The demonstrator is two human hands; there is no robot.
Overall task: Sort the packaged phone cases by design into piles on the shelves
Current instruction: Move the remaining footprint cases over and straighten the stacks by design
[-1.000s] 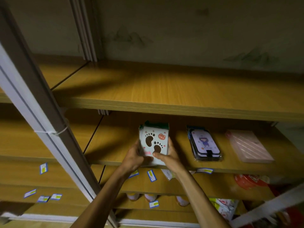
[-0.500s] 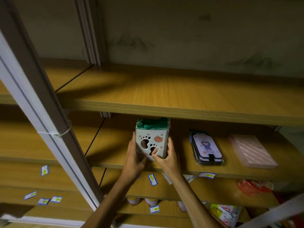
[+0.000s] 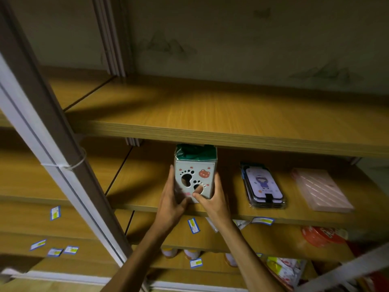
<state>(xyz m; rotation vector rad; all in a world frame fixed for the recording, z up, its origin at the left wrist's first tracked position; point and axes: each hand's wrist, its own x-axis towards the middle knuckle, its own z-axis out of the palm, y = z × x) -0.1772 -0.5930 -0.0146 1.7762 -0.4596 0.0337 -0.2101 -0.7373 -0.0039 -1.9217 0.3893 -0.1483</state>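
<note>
**Paw-print cases sitting at the front edge of the middle shelf**

Wood-grain shelf (image 3: 147,186) is carrying everything here. Both hands are gripping a stack of paw-print cases (image 3: 194,178) near its front edge: the left hand (image 3: 171,199) is pressing the left side, the right hand (image 3: 214,199) is pressing the right side with its thumb lying across the front. Further right along the same shelf, a pile of cartoon-girl cases (image 3: 263,184) is lying flat, and a pink pile (image 3: 322,189) is sitting beyond that, toward the right end.

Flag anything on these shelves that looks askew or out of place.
Loose price labels lie scattered at odd angles on the lower left shelf, off the shelf edge. Both hands hold the paw-print stack; the girl-design pile and pink pile lie flat, slightly angled.
</note>
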